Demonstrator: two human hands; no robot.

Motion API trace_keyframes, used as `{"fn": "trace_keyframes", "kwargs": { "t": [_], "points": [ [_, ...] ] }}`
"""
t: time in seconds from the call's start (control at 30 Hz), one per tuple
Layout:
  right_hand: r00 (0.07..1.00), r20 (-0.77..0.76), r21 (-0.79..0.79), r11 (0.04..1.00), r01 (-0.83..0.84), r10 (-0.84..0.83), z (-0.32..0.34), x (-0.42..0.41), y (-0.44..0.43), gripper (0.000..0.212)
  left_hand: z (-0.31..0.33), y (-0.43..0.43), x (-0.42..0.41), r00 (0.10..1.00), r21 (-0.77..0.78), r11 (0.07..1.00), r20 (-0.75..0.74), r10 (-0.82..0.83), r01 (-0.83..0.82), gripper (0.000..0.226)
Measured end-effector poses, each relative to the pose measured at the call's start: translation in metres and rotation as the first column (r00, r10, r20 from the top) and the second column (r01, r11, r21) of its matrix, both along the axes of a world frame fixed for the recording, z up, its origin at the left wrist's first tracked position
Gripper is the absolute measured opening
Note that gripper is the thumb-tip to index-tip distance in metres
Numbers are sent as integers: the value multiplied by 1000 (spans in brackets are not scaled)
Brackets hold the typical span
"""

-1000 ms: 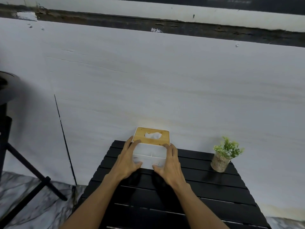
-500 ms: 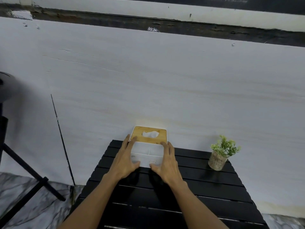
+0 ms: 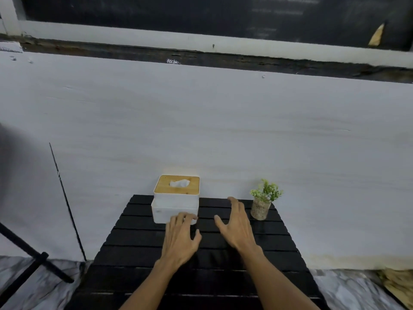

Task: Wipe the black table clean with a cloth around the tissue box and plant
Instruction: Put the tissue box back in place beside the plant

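Both hands over the black slatted surface, nothing held.

Left hand with loose, empty grip, fingertips touching the tissue box at back left. Right hand spread, empty, between box and plant at back right. No cloth seen.

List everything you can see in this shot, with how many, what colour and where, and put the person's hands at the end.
table: one, black, slatted, centre bottom, against the wall
tissue box: one, white with a wooden lid, back left of the table
tissue: one, white, poking from the lid slot
plant: one, green in a pale speckled pot, back right of the table
wall: one, pale grey, behind the table
stand legs: black, lower left on the floor
floor: marbled grey, both sides of the table
cloth: none seen
left hand: open, fingertips at the box's front
right hand: open, empty, between box and plant
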State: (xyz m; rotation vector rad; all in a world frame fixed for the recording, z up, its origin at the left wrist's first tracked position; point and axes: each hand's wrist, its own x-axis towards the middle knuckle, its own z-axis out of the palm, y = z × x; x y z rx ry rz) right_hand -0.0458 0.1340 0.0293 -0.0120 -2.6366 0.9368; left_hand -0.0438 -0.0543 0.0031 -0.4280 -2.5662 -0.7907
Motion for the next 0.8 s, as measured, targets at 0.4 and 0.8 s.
{"fn": "trace_keyframes", "kwargs": {
  "t": [0.4, 0.8],
  "points": [
    [949, 122, -8, 955, 295, -292, -17, 15, 88, 51, -20, 58, 1, 995, -33, 999, 102, 21, -18, 23],
    [887, 231, -359, 813, 459, -399, -29, -43, 111, 88, -42, 54, -6, 999, -84, 995, 0, 52, -51, 12]
  ]
}}
